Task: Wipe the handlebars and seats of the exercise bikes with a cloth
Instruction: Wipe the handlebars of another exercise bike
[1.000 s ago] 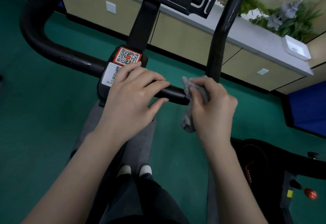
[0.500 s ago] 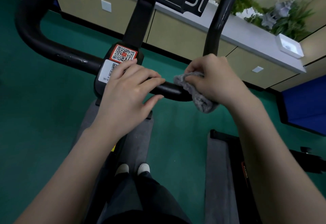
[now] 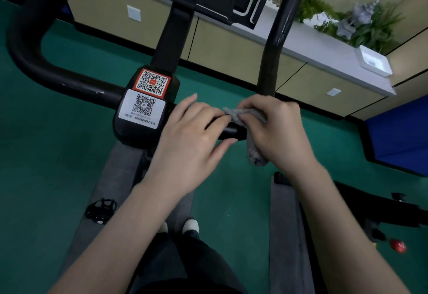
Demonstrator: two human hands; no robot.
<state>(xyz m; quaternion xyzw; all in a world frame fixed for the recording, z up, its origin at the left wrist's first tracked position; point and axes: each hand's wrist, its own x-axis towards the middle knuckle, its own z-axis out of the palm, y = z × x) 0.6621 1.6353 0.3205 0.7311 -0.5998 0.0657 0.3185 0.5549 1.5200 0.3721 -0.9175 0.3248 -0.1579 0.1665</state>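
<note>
The bike's black handlebar (image 3: 76, 85) runs across the view, curving up at the left and rising as a grip (image 3: 275, 38) at the right. Two QR stickers (image 3: 148, 99) sit on its centre clamp. My left hand (image 3: 190, 140) rests over the bar right of the clamp, its fingers fairly straight on top and its thumb underneath. My right hand (image 3: 275, 131) grips a grey cloth (image 3: 252, 152) wrapped over the bar at the base of the right grip. The cloth's end hangs below the bar. The two hands almost touch. No seat is in view.
A low beige cabinet (image 3: 231, 45) with a white top, plants (image 3: 361, 22) and a white tray (image 3: 375, 64) runs behind the bike. Green floor (image 3: 46, 154) lies below with grey mats (image 3: 287, 235). A second bike's black frame and red knob (image 3: 397, 246) stand at the right.
My right hand has slid the cloth along the bar toward my left hand. My left hand has shifted right, uncovering the lower QR sticker. The view moved slightly.
</note>
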